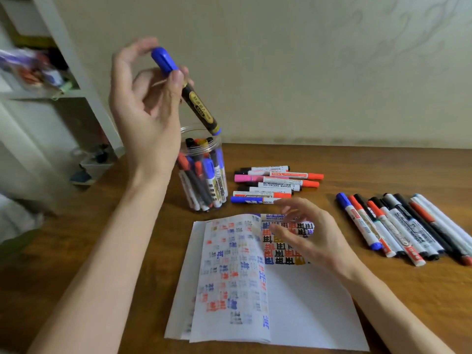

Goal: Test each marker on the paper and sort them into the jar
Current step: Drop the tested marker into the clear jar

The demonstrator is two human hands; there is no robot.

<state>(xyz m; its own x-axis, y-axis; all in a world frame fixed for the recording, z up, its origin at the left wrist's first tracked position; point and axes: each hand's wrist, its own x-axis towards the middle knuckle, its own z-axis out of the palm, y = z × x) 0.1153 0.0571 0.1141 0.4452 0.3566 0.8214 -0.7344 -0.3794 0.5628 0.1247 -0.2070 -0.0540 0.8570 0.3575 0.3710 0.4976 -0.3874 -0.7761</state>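
Observation:
My left hand [148,103] pinches a black and gold marker with a blue cap [189,93] near its cap, tilted, with its lower end at the mouth of the clear plastic jar [204,172]. The jar stands upright and holds several markers. My right hand [306,233] hovers with loosely curled fingers over the open notebook [245,284], holding nothing. The notebook pages carry many red, blue, black and gold test marks.
A pile of several whiteboard markers [275,185] lies behind the notebook, right of the jar. A second row of markers [406,228] lies at the right on the wooden table [383,169]. A white shelf unit [51,93] stands at the left.

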